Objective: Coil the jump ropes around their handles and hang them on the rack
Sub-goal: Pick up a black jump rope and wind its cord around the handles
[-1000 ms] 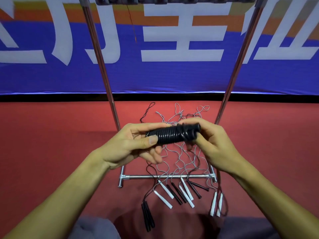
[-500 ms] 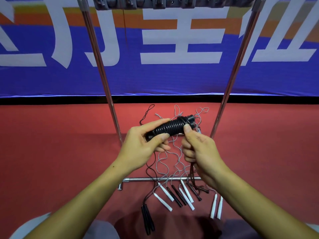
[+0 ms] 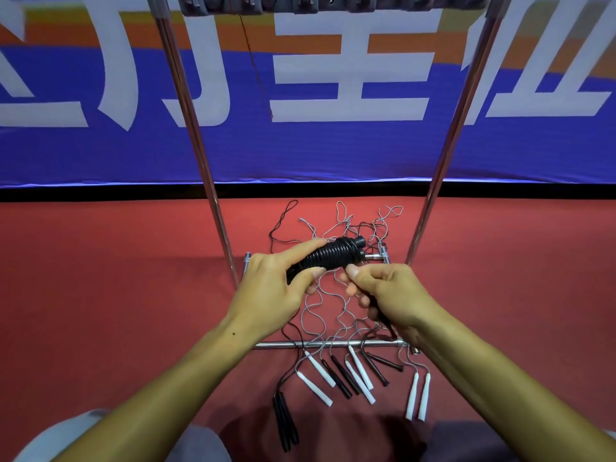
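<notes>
So one black rope (image 3: pixel 328 258) is nearly coiled at centre: the left hand (image 3: pixel 276 291) grips the bundle, the right hand (image 3: pixel 390 291) pinches its tail. At six o'clock, loose ropes (image 3: pixel 346 371) lie uncoiled; the rack (image 3: pixel 446 155) awaits them.

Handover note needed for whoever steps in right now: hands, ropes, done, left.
Left hand grips the black coiled rope bundle, held in the air above the rack base.
Right hand pinches the black loose end below the bundle.
Done: this rope is nearly coiled around its handles.
Left: secure the end, hang it on the rack's top bar, then coil the loose ropes on the floor.
</notes>
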`<state>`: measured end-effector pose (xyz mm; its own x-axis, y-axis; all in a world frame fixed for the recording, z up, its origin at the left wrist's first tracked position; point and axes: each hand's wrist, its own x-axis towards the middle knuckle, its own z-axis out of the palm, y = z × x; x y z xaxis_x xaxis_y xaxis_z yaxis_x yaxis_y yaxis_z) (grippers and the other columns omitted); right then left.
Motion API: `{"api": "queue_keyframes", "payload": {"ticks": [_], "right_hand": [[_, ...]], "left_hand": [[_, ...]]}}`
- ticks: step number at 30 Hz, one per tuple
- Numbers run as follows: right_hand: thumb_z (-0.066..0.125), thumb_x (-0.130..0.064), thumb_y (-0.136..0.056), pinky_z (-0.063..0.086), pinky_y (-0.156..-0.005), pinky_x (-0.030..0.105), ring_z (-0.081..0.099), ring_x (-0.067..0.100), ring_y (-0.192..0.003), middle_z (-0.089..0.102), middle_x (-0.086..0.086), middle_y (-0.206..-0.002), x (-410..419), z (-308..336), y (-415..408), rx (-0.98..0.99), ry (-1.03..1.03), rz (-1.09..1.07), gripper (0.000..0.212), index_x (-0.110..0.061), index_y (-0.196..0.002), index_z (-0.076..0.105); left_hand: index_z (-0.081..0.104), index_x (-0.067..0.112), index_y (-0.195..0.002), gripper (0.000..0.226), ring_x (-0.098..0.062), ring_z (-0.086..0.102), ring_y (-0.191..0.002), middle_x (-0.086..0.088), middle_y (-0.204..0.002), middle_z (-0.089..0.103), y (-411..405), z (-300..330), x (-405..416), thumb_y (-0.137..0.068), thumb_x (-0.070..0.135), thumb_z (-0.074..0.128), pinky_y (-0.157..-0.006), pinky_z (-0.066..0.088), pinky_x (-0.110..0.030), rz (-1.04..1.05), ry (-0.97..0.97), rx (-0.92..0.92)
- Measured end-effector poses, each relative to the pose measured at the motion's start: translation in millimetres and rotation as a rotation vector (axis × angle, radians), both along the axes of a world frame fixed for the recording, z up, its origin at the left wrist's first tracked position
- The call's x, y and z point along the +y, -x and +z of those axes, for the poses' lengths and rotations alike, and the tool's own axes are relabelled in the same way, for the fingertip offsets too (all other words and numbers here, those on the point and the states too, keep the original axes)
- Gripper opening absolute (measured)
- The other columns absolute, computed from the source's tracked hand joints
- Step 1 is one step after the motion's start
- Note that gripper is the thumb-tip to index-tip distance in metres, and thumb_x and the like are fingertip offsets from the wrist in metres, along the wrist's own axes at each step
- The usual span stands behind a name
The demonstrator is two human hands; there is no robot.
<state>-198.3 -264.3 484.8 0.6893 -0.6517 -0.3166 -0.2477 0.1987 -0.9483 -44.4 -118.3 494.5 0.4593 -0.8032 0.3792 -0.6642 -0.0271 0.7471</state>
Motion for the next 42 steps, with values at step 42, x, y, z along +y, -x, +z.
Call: {"api": "queue_keyframes", "payload": {"ticks": [42], "right_hand": [[0.088, -0.028, -0.080, 0.040, -0.052, 0.019, 0.050, 0.010, -0.052, 0.062, 0.008, -0.065, -6.0, 26.5, 11.3, -0.299, 0.187, 0.693, 0.024, -0.016, -0.082, 0.067]], "left_hand": [[0.064, 0.018, -0.144, 0.047, -0.035, 0.079, -0.081, -0.016, -0.091, 0.077, -37.2, 44.2, 29.8, -0.099, 0.008, 0.067, -0.073, 0.066, -0.038, -0.809, -0.613, 0.713]]}}
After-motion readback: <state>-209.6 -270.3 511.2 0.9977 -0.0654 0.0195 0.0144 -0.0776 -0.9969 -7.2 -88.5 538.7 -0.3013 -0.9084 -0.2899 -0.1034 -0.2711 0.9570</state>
